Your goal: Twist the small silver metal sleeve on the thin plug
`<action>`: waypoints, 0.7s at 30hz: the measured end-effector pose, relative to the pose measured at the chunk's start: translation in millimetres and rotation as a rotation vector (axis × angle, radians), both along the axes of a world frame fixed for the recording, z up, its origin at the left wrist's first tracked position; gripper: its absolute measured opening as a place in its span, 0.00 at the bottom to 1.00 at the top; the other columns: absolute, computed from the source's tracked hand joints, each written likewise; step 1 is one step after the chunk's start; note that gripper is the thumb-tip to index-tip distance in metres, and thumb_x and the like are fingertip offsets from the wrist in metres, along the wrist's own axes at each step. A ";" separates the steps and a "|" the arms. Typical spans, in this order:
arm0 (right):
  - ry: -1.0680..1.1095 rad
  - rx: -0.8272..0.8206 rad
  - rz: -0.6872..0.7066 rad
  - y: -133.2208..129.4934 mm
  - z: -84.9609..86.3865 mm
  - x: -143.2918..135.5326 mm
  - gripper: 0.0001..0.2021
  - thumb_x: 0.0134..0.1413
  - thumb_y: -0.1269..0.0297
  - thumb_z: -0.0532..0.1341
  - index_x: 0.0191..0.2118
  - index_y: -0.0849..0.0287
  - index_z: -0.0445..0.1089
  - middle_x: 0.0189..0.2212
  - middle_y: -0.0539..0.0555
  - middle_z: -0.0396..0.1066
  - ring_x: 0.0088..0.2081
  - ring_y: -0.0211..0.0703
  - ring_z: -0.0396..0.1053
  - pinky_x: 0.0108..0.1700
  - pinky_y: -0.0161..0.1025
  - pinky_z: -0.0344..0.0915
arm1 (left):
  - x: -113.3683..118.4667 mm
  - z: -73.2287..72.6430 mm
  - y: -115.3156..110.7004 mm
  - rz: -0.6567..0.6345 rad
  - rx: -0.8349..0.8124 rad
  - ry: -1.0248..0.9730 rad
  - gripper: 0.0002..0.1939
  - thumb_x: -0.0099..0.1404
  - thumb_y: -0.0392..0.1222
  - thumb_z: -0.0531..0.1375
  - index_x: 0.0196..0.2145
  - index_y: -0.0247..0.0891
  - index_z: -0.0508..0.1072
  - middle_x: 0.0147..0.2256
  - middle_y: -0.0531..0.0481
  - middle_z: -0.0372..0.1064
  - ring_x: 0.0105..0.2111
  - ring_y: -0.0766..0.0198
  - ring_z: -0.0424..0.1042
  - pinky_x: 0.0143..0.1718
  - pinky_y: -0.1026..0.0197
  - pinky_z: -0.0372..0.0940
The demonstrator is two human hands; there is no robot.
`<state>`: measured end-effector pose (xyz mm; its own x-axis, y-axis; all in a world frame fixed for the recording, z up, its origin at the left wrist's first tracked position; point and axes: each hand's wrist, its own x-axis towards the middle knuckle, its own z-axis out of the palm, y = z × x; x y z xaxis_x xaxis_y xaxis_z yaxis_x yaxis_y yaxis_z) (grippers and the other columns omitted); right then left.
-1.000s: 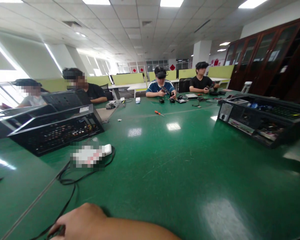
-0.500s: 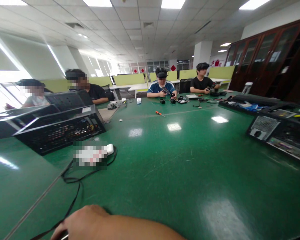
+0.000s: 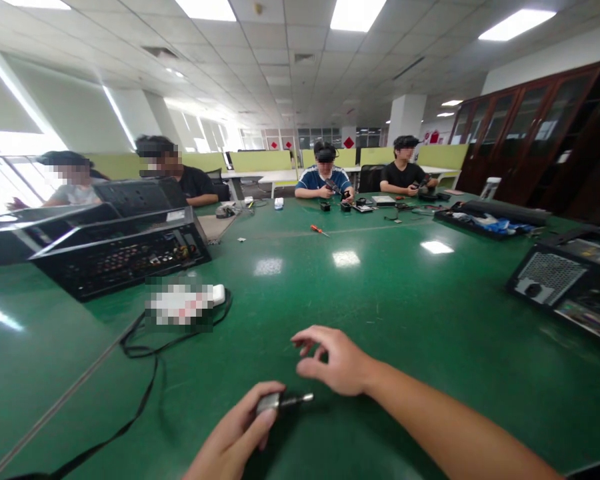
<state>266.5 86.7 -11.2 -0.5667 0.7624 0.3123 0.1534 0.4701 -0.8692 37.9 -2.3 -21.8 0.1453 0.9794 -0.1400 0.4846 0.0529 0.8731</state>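
My left hand is closed around a small grey-silver tool. A thin dark shaft with a bright metal tip sticks out of it to the right; the rest is hidden in the palm, so its exact kind is unclear. Just beyond that tip hovers my right hand, its fingers loosely bent and apart with nothing between them. Both hands are over the near part of the green table.
Left stands an open black computer case; a second case is at the right edge. A white item with a black cord lies left of my hands. Farther off are an orange screwdriver, a black tray and several seated people.
My right hand has swung from the lower left to the middle of the table. My left hand has come into view with the grey-silver tool. The view has shifted slightly.
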 end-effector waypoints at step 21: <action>-0.112 0.148 -0.289 14.2 -3.6 64.1 0.19 0.47 0.69 0.65 0.48 0.56 0.68 0.43 0.55 0.70 0.45 0.46 0.68 0.48 0.42 0.64 | 94.5 -3.5 92.6 -0.088 0.032 -0.389 0.22 0.66 0.56 0.54 0.49 0.36 0.66 0.22 0.56 0.62 0.23 0.62 0.63 0.29 0.61 0.56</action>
<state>330.5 100.9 -14.9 -0.3710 0.8474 0.3799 0.3891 0.5133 -0.7649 132.4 90.3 -25.3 0.2654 0.9637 -0.0273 0.1193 -0.0047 0.9929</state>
